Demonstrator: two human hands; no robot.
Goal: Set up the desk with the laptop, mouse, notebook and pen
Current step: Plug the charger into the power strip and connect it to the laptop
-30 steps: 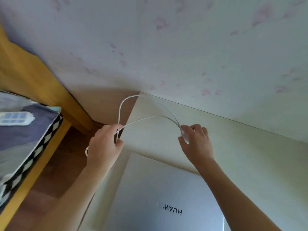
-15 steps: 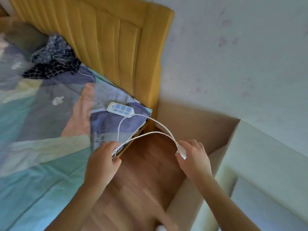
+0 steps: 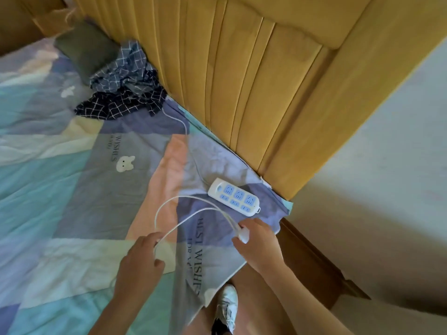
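A thin white cable (image 3: 191, 213) loops over the bed between my hands. My left hand (image 3: 140, 259) pinches one part of the cable. My right hand (image 3: 257, 243) grips the white plug (image 3: 242, 236) at the cable's end, just below a white power strip (image 3: 234, 197) with blue sockets that lies on the bed corner. The laptop, desk, mouse, notebook and pen are out of view.
The bed has a patchwork quilt (image 3: 72, 189), a crumpled checked cloth (image 3: 125, 90) and a grey pillow (image 3: 84, 47). A yellow padded headboard (image 3: 254, 81) stands behind. The power strip's own cord (image 3: 186, 131) runs toward the cloth. My white shoe (image 3: 227, 308) is on the wooden floor.
The view has swung left from the desk and laptop to the bed. Both hands have kept hold of the cable and carried the plug close to the power strip.
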